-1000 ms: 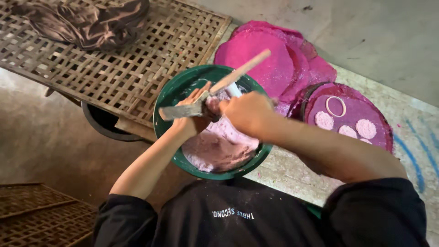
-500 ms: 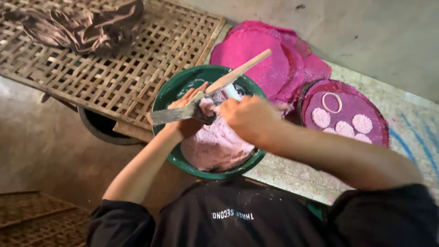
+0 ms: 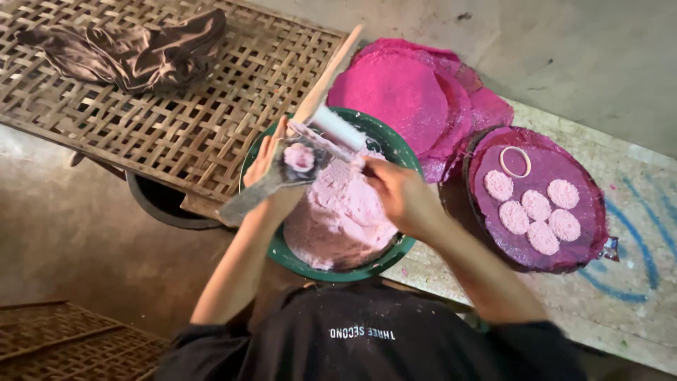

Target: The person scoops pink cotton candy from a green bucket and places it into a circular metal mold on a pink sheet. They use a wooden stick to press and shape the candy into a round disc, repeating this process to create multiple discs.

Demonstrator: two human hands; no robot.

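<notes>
My left hand (image 3: 264, 161) holds a flat metal spatula (image 3: 247, 199) over the left rim of a green bowl (image 3: 331, 271). A small dab of pink dough (image 3: 300, 156) sits on the blade. My right hand (image 3: 395, 192) is over the bowl with its fingers bunched, pinching at the top of the pink dough mass (image 3: 338, 222). A wooden stick (image 3: 331, 70) with a white-coated end leans in the bowl, just beyond my right fingertips.
Right of the bowl lies a round magenta tray (image 3: 585, 233) with several pink dough discs and a pale ring (image 3: 515, 161). Behind it is a stack of magenta rounds (image 3: 402, 92). A woven bamboo mat (image 3: 190, 120) with a brown cloth (image 3: 134, 49) lies left, over a dark bucket (image 3: 159, 204).
My right hand has drawn back from the spatula to the dough in the bowl, uncovering the pink dab on the blade. The spatula has tilted a little lower on the left.
</notes>
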